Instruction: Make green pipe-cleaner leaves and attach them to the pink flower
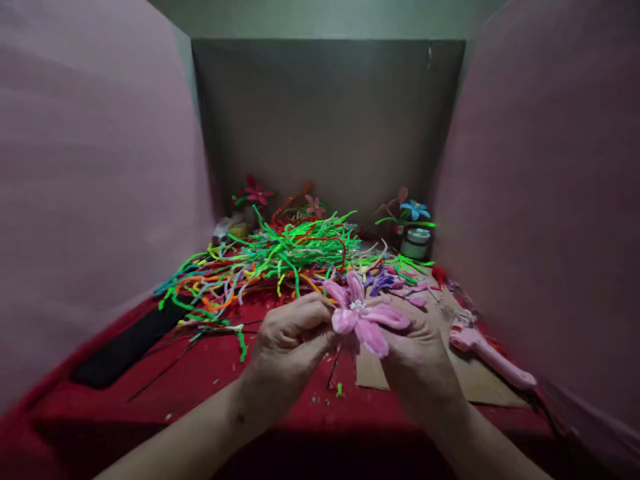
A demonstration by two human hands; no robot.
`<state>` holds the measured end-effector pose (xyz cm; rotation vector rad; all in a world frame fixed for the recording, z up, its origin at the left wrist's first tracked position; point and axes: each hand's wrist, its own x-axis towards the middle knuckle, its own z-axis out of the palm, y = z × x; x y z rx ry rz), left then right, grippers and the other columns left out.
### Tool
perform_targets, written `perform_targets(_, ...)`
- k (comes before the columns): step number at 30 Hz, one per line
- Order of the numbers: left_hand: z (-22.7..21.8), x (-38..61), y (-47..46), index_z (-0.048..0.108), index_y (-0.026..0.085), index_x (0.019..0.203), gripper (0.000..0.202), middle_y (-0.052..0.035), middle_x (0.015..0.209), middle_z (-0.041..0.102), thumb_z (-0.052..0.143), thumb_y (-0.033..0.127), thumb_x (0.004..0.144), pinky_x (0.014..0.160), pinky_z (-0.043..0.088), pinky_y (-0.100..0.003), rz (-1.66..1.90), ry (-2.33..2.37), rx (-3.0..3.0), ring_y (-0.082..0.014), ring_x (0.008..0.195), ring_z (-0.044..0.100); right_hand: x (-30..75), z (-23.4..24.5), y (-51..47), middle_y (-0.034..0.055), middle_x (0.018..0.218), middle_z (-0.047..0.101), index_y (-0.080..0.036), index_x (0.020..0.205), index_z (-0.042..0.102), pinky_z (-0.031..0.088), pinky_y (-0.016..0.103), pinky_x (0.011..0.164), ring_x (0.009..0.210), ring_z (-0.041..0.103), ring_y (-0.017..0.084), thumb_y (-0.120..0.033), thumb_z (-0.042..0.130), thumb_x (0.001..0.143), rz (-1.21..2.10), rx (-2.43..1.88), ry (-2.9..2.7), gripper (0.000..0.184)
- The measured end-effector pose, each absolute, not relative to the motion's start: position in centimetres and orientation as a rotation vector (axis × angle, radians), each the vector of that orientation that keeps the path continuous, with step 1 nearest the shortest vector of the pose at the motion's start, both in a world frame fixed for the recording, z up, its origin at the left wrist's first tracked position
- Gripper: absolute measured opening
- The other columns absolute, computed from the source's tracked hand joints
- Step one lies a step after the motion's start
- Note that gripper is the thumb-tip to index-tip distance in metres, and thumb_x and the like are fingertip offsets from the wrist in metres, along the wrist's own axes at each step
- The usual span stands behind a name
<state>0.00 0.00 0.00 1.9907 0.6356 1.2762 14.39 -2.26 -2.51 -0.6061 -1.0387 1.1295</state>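
Note:
A pink pipe-cleaner flower [370, 332] with a white beaded centre faces me, held up over the front of the red table. My left hand [295, 337] pinches at its left side, the fingers closed by a petal. On the other side my right hand [417, 353] is closed on the flower, partly behind its right petals. A thin dark stem hangs below the bloom. The fingertips of both hands are partly hidden by the petals.
A heap of green and multicoloured pipe cleaners [300, 247] covers the table's back. A pink glue gun [493, 353] lies on cardboard [450, 380] at right, a black flat object [130, 343] at left. Finished flowers [415, 210] and a jar [416, 243] stand behind. Curtains flank both sides.

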Motion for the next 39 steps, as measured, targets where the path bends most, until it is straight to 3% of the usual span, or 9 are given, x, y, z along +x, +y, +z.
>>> perform_targets(8, -0.3, 1.0, 0.0, 0.063, 0.016, 0.067, 0.014, -0.0022, 0.072, 0.051, 0.057, 0.004, 0.073, 0.061, 0.041, -0.022, 1.480, 0.545, 1.964, -0.0116, 0.068, 0.050, 14.5, -1.6, -2.9, -0.0043, 0.048, 0.056, -0.017, 0.052, 0.066, 0.041, 0.019, 0.053, 0.046, 0.044, 0.005, -0.019, 0.077, 0.056, 1.213, -0.548, -0.881, 0.011)
perform_targets(16, -0.7, 0.6, 0.7, 0.062, 0.017, 0.073, 0.016, -0.0029, 0.079, 0.051, 0.057, 0.002, 0.072, 0.065, 0.042, -0.023, 1.540, 0.450, 2.120, -0.0120, 0.076, 0.050, 13.7, -2.6, -1.7, -0.0030, 0.055, 0.058, -0.017, 0.061, 0.068, 0.040, 0.022, 0.059, 0.054, 0.046, 0.007, -0.021, 0.072, 0.064, 1.246, -0.543, -0.847, 0.006)
perform_targets(21, -0.6, -0.1, 1.8, 0.062, 0.016, 0.073, 0.005, -0.0032, 0.077, 0.054, 0.059, 0.013, 0.075, 0.066, 0.042, -0.024, 1.335, 0.641, 1.946, -0.0129, 0.075, 0.051, 14.1, -2.6, -0.2, -0.0021, 0.059, 0.059, -0.016, 0.063, 0.066, 0.039, 0.021, 0.055, 0.054, 0.048, 0.007, -0.019, 0.074, 0.059, 1.336, -0.520, -0.830, 0.009)
perform_targets(25, 1.3, -1.2, 3.6, 0.061, 0.017, 0.084, 0.015, -0.0016, 0.073, 0.058, 0.058, 0.029, 0.077, 0.061, 0.042, -0.022, 1.244, 0.818, 1.530, -0.0119, 0.067, 0.054, 14.7, -2.1, 0.8, -0.0010, 0.057, 0.059, -0.015, 0.061, 0.064, 0.040, 0.022, 0.054, 0.051, 0.050, 0.008, -0.017, 0.075, 0.057, 1.432, -0.517, -0.852, 0.012)
perform_targets(28, 3.2, -1.3, 4.7, 0.063, 0.015, 0.082, 0.026, -0.0031, 0.072, 0.060, 0.055, 0.039, 0.077, 0.057, 0.042, -0.022, 1.101, 0.795, 1.485, -0.0122, 0.063, 0.054, 14.6, -2.3, 1.3, -0.0005, 0.057, 0.059, -0.014, 0.061, 0.062, 0.041, 0.023, 0.053, 0.051, 0.052, 0.009, -0.016, 0.073, 0.059, 1.473, -0.518, -0.899, 0.011)
perform_targets(33, 4.7, -0.4, 4.8, 0.062, 0.012, 0.065, 0.022, 0.0001, 0.056, 0.056, 0.065, 0.033, 0.069, 0.046, 0.034, -0.017, 0.725, 0.849, 1.565, -0.0060, 0.047, 0.045, 14.4, -3.3, 1.6, 0.0019, 0.061, 0.063, -0.014, 0.068, 0.063, 0.046, 0.025, 0.052, 0.052, 0.057, 0.012, -0.018, 0.072, 0.062, 1.525, -0.492, -0.954, 0.011)
perform_targets(39, 3.8, 0.4, 3.8, 0.054, 0.014, 0.064, 0.024, 0.0032, 0.052, 0.051, 0.058, 0.035, 0.075, 0.043, 0.029, -0.016, 0.805, 0.879, 1.521, -0.0044, 0.043, 0.040, 14.6, -3.7, 1.4, 0.0000, 0.060, 0.061, -0.014, 0.072, 0.063, 0.047, 0.022, 0.046, 0.048, 0.054, 0.009, -0.014, 0.066, 0.069, 1.564, -0.356, -0.934, 0.005)
